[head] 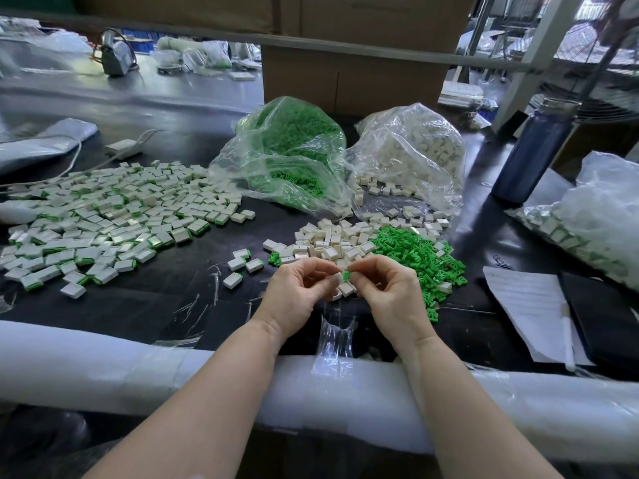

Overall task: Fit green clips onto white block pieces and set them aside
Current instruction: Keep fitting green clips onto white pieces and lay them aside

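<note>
- Finished pieces [103, 216] lay spread over the counter [145, 305], far left.
- The left hand [297, 292] pinched a white block [334, 275].
- Touching it, a green clip [345, 275] sat pinched in the right hand [387, 292].

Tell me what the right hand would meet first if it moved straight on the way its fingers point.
Probably the left hand: the right hand, pinching a small green plastic clip, points left toward it, fingertips nearly touching. Depth is unclear.
</note>
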Demonstrator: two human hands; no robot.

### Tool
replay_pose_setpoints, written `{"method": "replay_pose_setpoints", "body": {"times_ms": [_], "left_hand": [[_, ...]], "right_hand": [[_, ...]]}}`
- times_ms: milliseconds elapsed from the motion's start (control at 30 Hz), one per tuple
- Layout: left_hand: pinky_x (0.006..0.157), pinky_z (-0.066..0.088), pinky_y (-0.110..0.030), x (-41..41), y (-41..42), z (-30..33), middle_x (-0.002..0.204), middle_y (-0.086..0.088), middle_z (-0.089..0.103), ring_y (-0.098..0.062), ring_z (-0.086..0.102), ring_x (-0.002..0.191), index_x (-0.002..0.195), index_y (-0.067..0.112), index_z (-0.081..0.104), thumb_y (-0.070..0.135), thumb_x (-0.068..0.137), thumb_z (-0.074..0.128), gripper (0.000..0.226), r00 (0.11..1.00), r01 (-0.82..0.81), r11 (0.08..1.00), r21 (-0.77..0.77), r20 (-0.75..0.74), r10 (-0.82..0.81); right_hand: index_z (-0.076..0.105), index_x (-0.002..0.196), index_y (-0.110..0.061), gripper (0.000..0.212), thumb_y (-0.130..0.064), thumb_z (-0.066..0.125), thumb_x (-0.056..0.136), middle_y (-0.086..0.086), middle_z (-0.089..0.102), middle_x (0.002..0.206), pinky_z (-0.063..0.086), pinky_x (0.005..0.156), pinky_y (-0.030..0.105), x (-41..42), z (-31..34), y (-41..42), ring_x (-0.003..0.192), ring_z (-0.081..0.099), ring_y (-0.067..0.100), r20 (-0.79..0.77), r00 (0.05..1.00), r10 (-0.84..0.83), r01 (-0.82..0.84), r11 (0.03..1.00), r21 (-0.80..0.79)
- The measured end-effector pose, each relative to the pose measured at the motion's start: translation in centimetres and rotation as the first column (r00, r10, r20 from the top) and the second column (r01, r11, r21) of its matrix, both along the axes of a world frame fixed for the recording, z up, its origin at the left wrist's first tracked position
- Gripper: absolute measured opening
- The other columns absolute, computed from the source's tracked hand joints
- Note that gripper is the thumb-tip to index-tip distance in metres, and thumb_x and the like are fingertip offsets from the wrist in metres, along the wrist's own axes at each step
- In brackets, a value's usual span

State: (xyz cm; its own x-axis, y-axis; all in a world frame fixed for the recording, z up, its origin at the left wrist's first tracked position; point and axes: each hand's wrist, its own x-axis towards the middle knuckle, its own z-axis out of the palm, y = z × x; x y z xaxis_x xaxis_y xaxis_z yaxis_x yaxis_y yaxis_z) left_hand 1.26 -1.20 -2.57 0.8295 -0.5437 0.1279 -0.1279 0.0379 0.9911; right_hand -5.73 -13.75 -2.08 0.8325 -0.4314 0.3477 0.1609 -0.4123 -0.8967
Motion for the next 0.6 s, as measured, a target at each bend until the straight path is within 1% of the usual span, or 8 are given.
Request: {"method": "replay_pose_setpoints", "body": {"times_ms": [200,300,400,467,600], "left_hand": [[0.071,0.057,-0.025,0.01,0.03,-0.01,0.072,0.001,0.065,-0.009,0.063,0.066,0.086,0.014,0.065,0.003,0.083,0.064,0.012,1.0,0.015,1.0,0.01,-0.005,-0.015],[0.068,0.056,-0.02,-0.01,0.01,0.01,0.073,0.001,0.063,-0.005,0.064,0.065,0.09,0.012,0.064,0.001,0.085,0.061,0.012,0.999,0.028,1.0,-0.004,-0.016,-0.028],[0.065,0.055,-0.017,-0.07,-0.03,0.08,0.075,0.0,0.062,-0.004,0.066,0.065,0.095,0.013,0.063,-0.001,0.088,0.055,0.018,0.999,0.033,0.999,-0.032,-0.029,-0.034],[0.064,0.054,-0.016,-0.05,-0.02,0.09,0.078,-0.001,0.062,-0.004,0.066,0.065,0.094,0.013,0.063,-0.001,0.089,0.054,0.017,0.999,0.032,0.999,-0.03,-0.018,-0.032],[0.07,0.054,-0.019,0.0,-0.02,-0.02,0.075,-0.001,0.066,-0.007,0.066,0.069,0.087,0.016,0.059,0.001,0.085,0.06,0.015,1.0,0.026,0.999,-0.02,0.003,-0.026]], "right_hand": [[0.069,0.079,-0.011,0.015,0.003,0.067,0.08,-0.008,0.066,0.073,0.046,0.066,0.01,-0.03,-0.09,-0.11,0.066,0.059,-0.004,-0.002,1.0,-0.016,0.016,1.0,0.0],[0.069,0.079,-0.011,0.014,0.003,0.067,0.08,-0.008,0.065,0.073,0.045,0.065,0.008,-0.03,-0.06,-0.07,0.066,0.059,-0.004,-0.004,1.0,-0.025,0.025,1.0,-0.006],[0.068,0.078,-0.012,0.016,0.003,0.067,0.08,-0.009,0.064,0.071,0.043,0.063,0.006,-0.07,-0.01,-0.02,0.064,0.058,-0.006,0.006,0.999,-0.038,0.038,0.999,-0.007],[0.068,0.078,-0.013,0.017,0.004,0.067,0.08,-0.01,0.064,0.071,0.043,0.063,0.006,-0.09,0.01,0.0,0.064,0.058,-0.007,0.007,0.999,-0.041,0.041,0.999,-0.01],[0.068,0.078,-0.013,0.016,0.003,0.067,0.08,-0.008,0.065,0.072,0.045,0.064,0.007,-0.14,0.02,-0.02,0.065,0.059,-0.005,-0.002,0.999,-0.037,0.037,0.999,-0.005]]}}
